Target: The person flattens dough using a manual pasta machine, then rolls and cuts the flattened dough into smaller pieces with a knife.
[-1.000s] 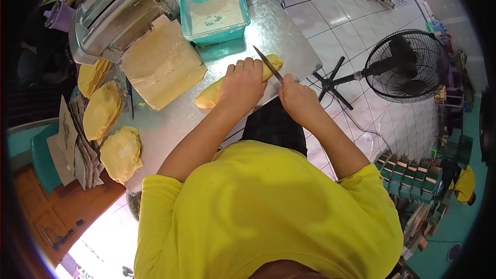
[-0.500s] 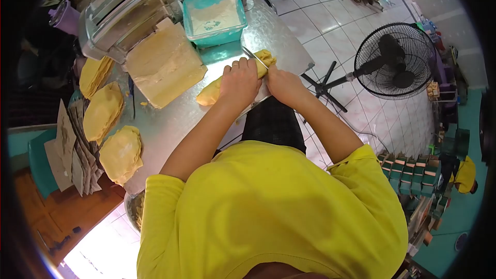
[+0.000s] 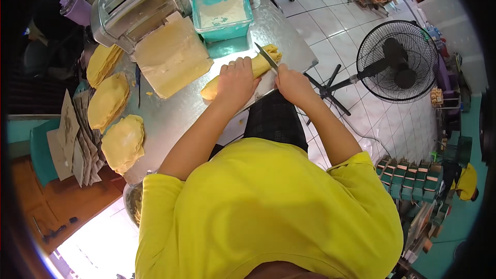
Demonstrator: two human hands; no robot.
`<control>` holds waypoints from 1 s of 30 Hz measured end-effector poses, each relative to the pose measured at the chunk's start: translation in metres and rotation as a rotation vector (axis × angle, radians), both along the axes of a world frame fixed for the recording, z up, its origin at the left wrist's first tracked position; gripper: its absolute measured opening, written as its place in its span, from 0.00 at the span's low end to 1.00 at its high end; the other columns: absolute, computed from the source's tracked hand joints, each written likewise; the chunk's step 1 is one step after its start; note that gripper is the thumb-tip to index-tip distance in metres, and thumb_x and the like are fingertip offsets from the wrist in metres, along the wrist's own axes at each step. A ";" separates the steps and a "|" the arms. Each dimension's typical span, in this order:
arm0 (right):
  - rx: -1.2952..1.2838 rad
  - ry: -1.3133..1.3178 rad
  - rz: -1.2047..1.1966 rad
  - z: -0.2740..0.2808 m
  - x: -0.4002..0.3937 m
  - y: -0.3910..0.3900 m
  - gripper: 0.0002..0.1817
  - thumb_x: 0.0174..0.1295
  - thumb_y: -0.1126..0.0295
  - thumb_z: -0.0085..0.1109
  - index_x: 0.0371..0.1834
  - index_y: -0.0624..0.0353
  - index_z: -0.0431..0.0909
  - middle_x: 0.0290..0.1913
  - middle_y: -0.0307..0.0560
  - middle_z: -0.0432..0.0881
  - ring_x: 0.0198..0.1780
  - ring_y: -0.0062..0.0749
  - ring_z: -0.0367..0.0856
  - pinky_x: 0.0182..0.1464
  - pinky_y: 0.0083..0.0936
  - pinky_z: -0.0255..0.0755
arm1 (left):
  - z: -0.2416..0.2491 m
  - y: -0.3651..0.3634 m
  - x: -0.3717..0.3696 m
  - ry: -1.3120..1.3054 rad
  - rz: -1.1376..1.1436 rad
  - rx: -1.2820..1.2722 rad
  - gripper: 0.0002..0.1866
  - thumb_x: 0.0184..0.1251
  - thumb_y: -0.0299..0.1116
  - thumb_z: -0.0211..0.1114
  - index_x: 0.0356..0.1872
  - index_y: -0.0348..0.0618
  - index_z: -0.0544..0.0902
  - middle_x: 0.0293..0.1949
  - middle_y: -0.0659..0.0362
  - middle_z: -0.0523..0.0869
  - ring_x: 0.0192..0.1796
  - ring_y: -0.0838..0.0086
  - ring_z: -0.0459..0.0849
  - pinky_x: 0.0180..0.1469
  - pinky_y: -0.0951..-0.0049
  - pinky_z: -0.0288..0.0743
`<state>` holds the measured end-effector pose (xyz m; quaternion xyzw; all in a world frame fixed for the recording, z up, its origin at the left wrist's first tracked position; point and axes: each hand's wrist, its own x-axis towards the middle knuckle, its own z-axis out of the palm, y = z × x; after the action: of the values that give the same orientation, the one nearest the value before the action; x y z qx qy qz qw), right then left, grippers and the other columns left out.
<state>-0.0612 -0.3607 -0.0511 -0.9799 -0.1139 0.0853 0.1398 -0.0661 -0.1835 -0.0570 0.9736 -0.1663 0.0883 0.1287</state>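
A long yellow roll of folded dough lies along the near edge of the metal table. My left hand presses down over its middle, fingers closed across it. In my right hand is a knife, its blade slanting over the right part of the roll. The handle is hidden inside my fist. Beyond the roll, a flat dough sheet rests in front of the metal dough roller machine. A teal tub with white flour stands near my left hand.
Several folded dough stacks line the table's left side. Cardboard sheets stand beyond that edge. On the tiled floor to the right is a black fan. A person in yellow is at the far right.
The knife blade has tilted and shows more of its length over the roll. My right hand has shifted slightly right and down; the whole view has moved a little.
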 end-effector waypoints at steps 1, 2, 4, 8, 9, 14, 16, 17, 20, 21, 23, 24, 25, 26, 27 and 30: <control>0.014 -0.017 -0.013 0.007 -0.004 0.001 0.11 0.65 0.65 0.47 0.36 0.64 0.67 0.25 0.64 0.80 0.32 0.61 0.80 0.35 0.51 0.73 | -0.002 -0.001 0.001 -0.001 -0.007 -0.003 0.20 0.54 0.44 0.69 0.39 0.40 0.74 0.36 0.56 0.78 0.42 0.64 0.80 0.45 0.66 0.71; 0.028 -0.038 -0.028 0.018 -0.007 0.003 0.11 0.65 0.66 0.47 0.35 0.64 0.67 0.25 0.63 0.79 0.31 0.61 0.80 0.35 0.51 0.72 | -0.003 -0.003 0.002 0.002 -0.006 -0.006 0.20 0.54 0.44 0.69 0.39 0.40 0.74 0.36 0.56 0.78 0.42 0.64 0.80 0.45 0.66 0.71; 0.031 0.001 -0.010 0.039 -0.015 0.009 0.10 0.64 0.67 0.45 0.36 0.65 0.67 0.26 0.63 0.80 0.32 0.60 0.80 0.36 0.50 0.73 | -0.003 -0.003 0.004 0.000 -0.007 0.002 0.19 0.53 0.43 0.69 0.36 0.40 0.75 0.34 0.55 0.79 0.40 0.64 0.80 0.45 0.66 0.71; 0.074 0.078 0.011 0.044 -0.028 0.015 0.09 0.64 0.69 0.45 0.36 0.66 0.66 0.26 0.62 0.81 0.32 0.59 0.81 0.37 0.49 0.74 | -0.004 -0.002 0.006 0.007 -0.016 0.010 0.17 0.52 0.42 0.69 0.34 0.41 0.75 0.34 0.55 0.79 0.39 0.64 0.80 0.44 0.66 0.71; 0.074 0.084 0.010 0.042 -0.030 0.015 0.09 0.64 0.69 0.45 0.36 0.66 0.66 0.26 0.62 0.81 0.32 0.59 0.81 0.37 0.49 0.74 | -0.003 -0.001 0.005 0.029 -0.026 -0.020 0.17 0.54 0.41 0.68 0.35 0.40 0.74 0.34 0.53 0.79 0.40 0.61 0.79 0.44 0.64 0.71; 0.055 0.074 0.027 0.035 -0.032 0.015 0.10 0.66 0.68 0.46 0.34 0.64 0.65 0.22 0.61 0.79 0.28 0.59 0.79 0.31 0.49 0.72 | -0.001 0.001 0.006 0.070 -0.054 -0.054 0.16 0.54 0.39 0.68 0.35 0.39 0.74 0.35 0.51 0.79 0.41 0.58 0.79 0.45 0.62 0.71; 0.009 0.117 0.037 0.032 -0.027 0.017 0.08 0.64 0.70 0.46 0.35 0.65 0.65 0.24 0.62 0.80 0.30 0.57 0.81 0.33 0.48 0.74 | 0.000 0.001 0.006 0.075 -0.066 -0.052 0.17 0.53 0.39 0.68 0.36 0.39 0.74 0.35 0.52 0.79 0.41 0.59 0.79 0.45 0.62 0.70; -0.037 0.152 0.059 0.031 -0.022 0.017 0.07 0.61 0.73 0.45 0.36 0.67 0.66 0.26 0.62 0.81 0.31 0.56 0.83 0.34 0.46 0.75 | -0.001 0.001 0.006 0.080 -0.074 -0.052 0.17 0.53 0.39 0.68 0.36 0.39 0.74 0.35 0.52 0.79 0.41 0.59 0.79 0.45 0.62 0.70; -0.007 0.112 0.075 0.016 -0.010 0.021 0.06 0.59 0.75 0.45 0.36 0.67 0.66 0.25 0.61 0.82 0.31 0.55 0.83 0.33 0.45 0.76 | -0.003 0.002 0.006 0.063 -0.084 -0.038 0.17 0.53 0.39 0.69 0.35 0.40 0.74 0.35 0.52 0.79 0.41 0.60 0.79 0.45 0.63 0.70; -0.002 0.109 0.066 0.009 -0.006 0.023 0.06 0.59 0.75 0.45 0.36 0.67 0.66 0.25 0.61 0.82 0.31 0.55 0.83 0.33 0.45 0.76 | -0.004 0.002 0.007 0.063 -0.080 -0.044 0.17 0.53 0.39 0.69 0.35 0.40 0.74 0.35 0.52 0.79 0.41 0.60 0.79 0.45 0.63 0.70; -0.036 0.073 0.122 0.000 0.002 0.027 0.06 0.60 0.75 0.45 0.36 0.67 0.67 0.26 0.60 0.82 0.30 0.54 0.84 0.32 0.45 0.77 | -0.004 0.002 0.008 0.049 -0.080 -0.049 0.17 0.53 0.40 0.69 0.35 0.40 0.74 0.35 0.52 0.79 0.41 0.60 0.79 0.45 0.63 0.70; -0.035 0.062 0.121 0.001 0.005 0.029 0.06 0.60 0.75 0.45 0.36 0.67 0.67 0.26 0.60 0.82 0.30 0.54 0.84 0.32 0.45 0.77 | -0.004 0.001 0.007 0.070 -0.066 -0.033 0.18 0.53 0.40 0.69 0.37 0.39 0.74 0.35 0.53 0.78 0.41 0.60 0.79 0.45 0.62 0.70; -0.033 0.057 0.119 0.002 0.007 0.030 0.06 0.60 0.74 0.44 0.36 0.67 0.67 0.26 0.60 0.82 0.30 0.54 0.84 0.32 0.44 0.77 | -0.004 0.002 0.005 0.089 -0.046 -0.017 0.19 0.53 0.41 0.68 0.38 0.39 0.74 0.36 0.53 0.78 0.41 0.60 0.79 0.45 0.62 0.70; -0.030 0.053 0.119 0.003 0.007 0.032 0.06 0.60 0.74 0.44 0.36 0.66 0.67 0.26 0.60 0.82 0.30 0.53 0.84 0.32 0.44 0.77 | -0.004 0.003 0.003 0.078 -0.039 -0.015 0.19 0.53 0.41 0.68 0.38 0.39 0.74 0.36 0.53 0.78 0.41 0.60 0.79 0.45 0.62 0.70; -0.028 0.039 0.128 0.001 0.006 0.032 0.06 0.60 0.74 0.44 0.36 0.66 0.67 0.26 0.60 0.82 0.30 0.53 0.84 0.32 0.44 0.77 | -0.005 0.004 0.001 0.053 -0.035 -0.030 0.20 0.54 0.42 0.68 0.40 0.39 0.73 0.37 0.53 0.78 0.42 0.59 0.79 0.46 0.62 0.70; -0.006 -0.009 0.122 -0.001 -0.004 0.025 0.07 0.61 0.73 0.44 0.36 0.66 0.67 0.27 0.61 0.82 0.31 0.54 0.84 0.33 0.45 0.77 | -0.005 0.016 -0.010 -0.009 0.016 -0.068 0.22 0.55 0.43 0.67 0.43 0.38 0.72 0.38 0.53 0.78 0.42 0.58 0.78 0.46 0.61 0.69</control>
<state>-0.0651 -0.3356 -0.0520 -0.9720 -0.1736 0.0896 0.1309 -0.0761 -0.1678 -0.0621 0.9696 -0.1560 0.0992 0.1604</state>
